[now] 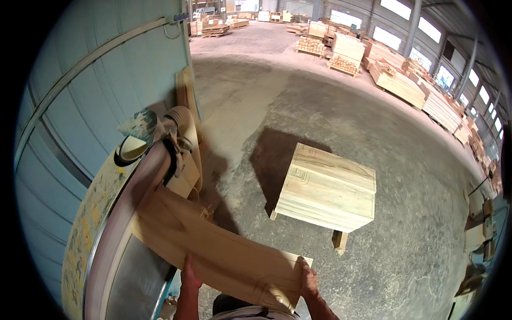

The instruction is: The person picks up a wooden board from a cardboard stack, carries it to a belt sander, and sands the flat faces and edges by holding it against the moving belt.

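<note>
A long wooden board with carved lines near its right end lies between my hands, its far left end against the belt of a belt sander. My left hand grips the board's near edge around its middle, thumb up along the side and the other fingers hidden below. At the right end, my right hand is closed on the board's corner. The sander's pinkish belt runs upright beside a grey metal table, and part of the board rests over that table.
A stack of pale carved panels stands on wooden bearers on the concrete floor to the right. A ribbed hose sits behind the sander's far end. Pale blue metal sheeting closes the left side. Timber stacks line the far right wall.
</note>
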`<state>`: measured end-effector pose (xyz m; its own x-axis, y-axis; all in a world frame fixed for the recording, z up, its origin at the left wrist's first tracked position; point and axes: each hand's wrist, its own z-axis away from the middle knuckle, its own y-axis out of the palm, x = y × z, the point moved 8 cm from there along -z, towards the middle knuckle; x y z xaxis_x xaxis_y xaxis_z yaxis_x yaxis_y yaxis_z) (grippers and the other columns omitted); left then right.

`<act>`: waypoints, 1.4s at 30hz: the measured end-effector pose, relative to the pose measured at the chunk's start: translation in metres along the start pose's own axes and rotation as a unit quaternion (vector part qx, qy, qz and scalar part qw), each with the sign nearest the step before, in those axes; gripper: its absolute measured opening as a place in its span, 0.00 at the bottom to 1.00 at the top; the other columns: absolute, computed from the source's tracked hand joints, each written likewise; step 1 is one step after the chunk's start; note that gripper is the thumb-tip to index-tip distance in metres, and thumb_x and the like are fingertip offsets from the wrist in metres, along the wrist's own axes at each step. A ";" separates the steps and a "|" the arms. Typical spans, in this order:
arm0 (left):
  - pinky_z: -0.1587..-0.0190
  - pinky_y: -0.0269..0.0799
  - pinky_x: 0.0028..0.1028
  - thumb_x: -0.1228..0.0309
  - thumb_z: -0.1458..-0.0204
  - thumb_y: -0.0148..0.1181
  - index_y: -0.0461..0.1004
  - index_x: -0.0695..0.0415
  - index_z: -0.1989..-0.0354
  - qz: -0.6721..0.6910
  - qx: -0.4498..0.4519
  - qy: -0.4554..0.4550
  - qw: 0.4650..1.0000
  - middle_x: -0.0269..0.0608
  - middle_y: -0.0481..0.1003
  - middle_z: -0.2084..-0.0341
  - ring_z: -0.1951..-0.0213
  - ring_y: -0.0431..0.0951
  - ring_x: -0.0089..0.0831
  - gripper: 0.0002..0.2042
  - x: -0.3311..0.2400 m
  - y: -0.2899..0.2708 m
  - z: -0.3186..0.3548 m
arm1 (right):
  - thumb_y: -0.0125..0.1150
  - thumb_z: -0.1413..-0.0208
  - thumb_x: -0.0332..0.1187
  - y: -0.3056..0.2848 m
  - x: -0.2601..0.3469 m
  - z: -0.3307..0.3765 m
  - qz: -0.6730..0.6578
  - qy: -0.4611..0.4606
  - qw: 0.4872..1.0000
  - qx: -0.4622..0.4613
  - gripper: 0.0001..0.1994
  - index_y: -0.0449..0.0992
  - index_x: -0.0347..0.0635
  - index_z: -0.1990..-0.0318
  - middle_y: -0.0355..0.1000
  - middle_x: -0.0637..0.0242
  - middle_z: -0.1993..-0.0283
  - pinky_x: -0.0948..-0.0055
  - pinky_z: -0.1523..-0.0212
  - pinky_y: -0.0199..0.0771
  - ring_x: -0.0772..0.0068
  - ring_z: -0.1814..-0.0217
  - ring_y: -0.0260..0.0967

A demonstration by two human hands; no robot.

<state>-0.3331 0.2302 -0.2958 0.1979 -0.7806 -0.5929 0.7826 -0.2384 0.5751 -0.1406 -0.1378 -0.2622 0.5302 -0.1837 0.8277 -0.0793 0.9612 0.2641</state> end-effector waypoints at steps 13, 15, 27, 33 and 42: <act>0.42 0.56 0.47 0.49 0.52 0.57 0.57 0.53 0.40 -0.029 0.003 0.008 1.000 0.40 0.61 0.42 0.42 0.60 0.43 0.33 0.001 -0.012 -0.007 | 0.52 0.42 0.39 -0.003 -0.017 -0.010 -0.075 0.032 0.997 -0.017 0.17 0.72 0.33 0.54 0.72 0.63 0.58 0.72 0.56 0.69 0.73 0.57 0.68; 0.42 0.56 0.47 0.50 0.51 0.57 0.58 0.52 0.40 -0.023 -0.010 0.002 1.000 0.40 0.61 0.42 0.42 0.60 0.43 0.33 0.002 -0.016 -0.009 | 0.52 0.42 0.39 -0.002 -0.012 -0.008 -0.071 0.029 0.997 -0.014 0.17 0.72 0.33 0.54 0.72 0.64 0.57 0.72 0.56 0.70 0.73 0.57 0.68; 0.45 0.61 0.46 0.52 0.51 0.59 0.56 0.57 0.40 -0.007 0.002 0.051 0.999 0.45 0.60 0.42 0.44 0.61 0.45 0.34 -0.005 -0.021 -0.002 | 0.54 0.43 0.34 0.009 0.000 -0.005 -0.074 -0.066 0.994 0.051 0.14 0.74 0.35 0.55 0.73 0.67 0.56 0.77 0.55 0.68 0.76 0.56 0.69; 0.49 0.66 0.43 0.52 0.52 0.60 0.59 0.55 0.42 -0.003 -0.026 -0.057 0.998 0.40 0.66 0.47 0.47 0.66 0.41 0.32 0.079 0.001 0.038 | 0.41 0.39 0.38 -0.101 -0.002 -0.028 0.262 -0.225 0.933 0.103 0.17 0.73 0.38 0.53 0.71 0.58 0.51 0.73 0.47 0.65 0.68 0.45 0.65; 0.45 0.62 0.44 0.53 0.47 0.54 0.58 0.57 0.41 0.034 -0.007 0.010 0.999 0.42 0.63 0.44 0.44 0.63 0.42 0.29 0.016 -0.018 0.014 | 0.43 0.38 0.43 -0.109 0.055 0.020 0.214 -0.222 0.951 0.005 0.22 0.69 0.31 0.51 0.71 0.58 0.57 0.66 0.52 0.67 0.68 0.57 0.68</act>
<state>-0.3526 0.2139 -0.3077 0.2629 -0.7827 -0.5642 0.7745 -0.1775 0.6071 -0.1194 -0.2570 -0.2357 0.0394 0.1537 0.9873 -0.2164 0.9660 -0.1418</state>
